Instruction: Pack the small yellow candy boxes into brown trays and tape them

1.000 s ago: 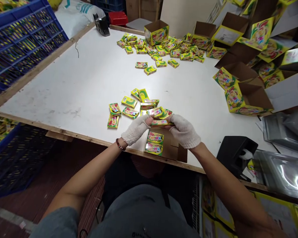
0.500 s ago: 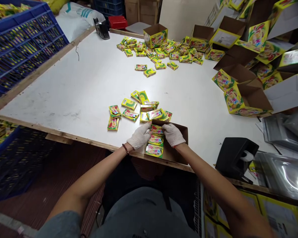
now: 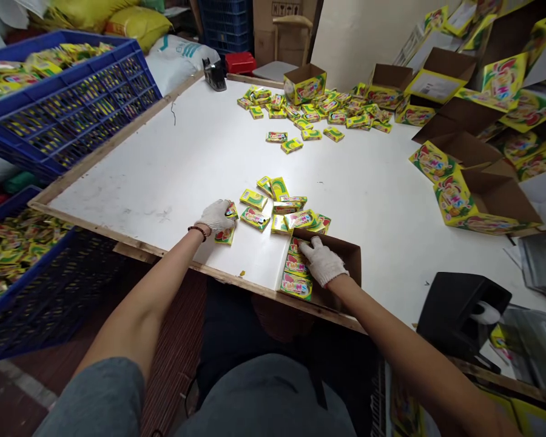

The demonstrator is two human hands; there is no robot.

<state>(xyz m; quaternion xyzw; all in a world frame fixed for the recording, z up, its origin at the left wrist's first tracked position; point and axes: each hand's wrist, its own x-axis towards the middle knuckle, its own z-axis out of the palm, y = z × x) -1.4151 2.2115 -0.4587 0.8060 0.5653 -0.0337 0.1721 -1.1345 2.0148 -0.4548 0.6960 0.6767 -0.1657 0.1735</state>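
My left hand [image 3: 216,215], in a white glove, lies over two small yellow packets [image 3: 225,233] at the left end of a loose cluster of packets [image 3: 279,203] on the white table [image 3: 173,164]; its fingers curl onto them. My right hand [image 3: 321,261], also gloved, rests inside an open brown carton [image 3: 346,255] at the table's near edge, fingers pressed on a row of packets [image 3: 296,270] stacked in it.
A larger heap of packets [image 3: 318,109] lies at the far side beside an open box [image 3: 304,82]. Many open printed cartons [image 3: 477,145] pile up at the right. Blue crates [image 3: 64,109] of packets stand left. A black tape dispenser [image 3: 464,309] sits at the right.
My left hand left the carton and reached left to the two packets at the cluster's end. My right hand stayed in the carton, pressing the placed packets. The camera shifted.
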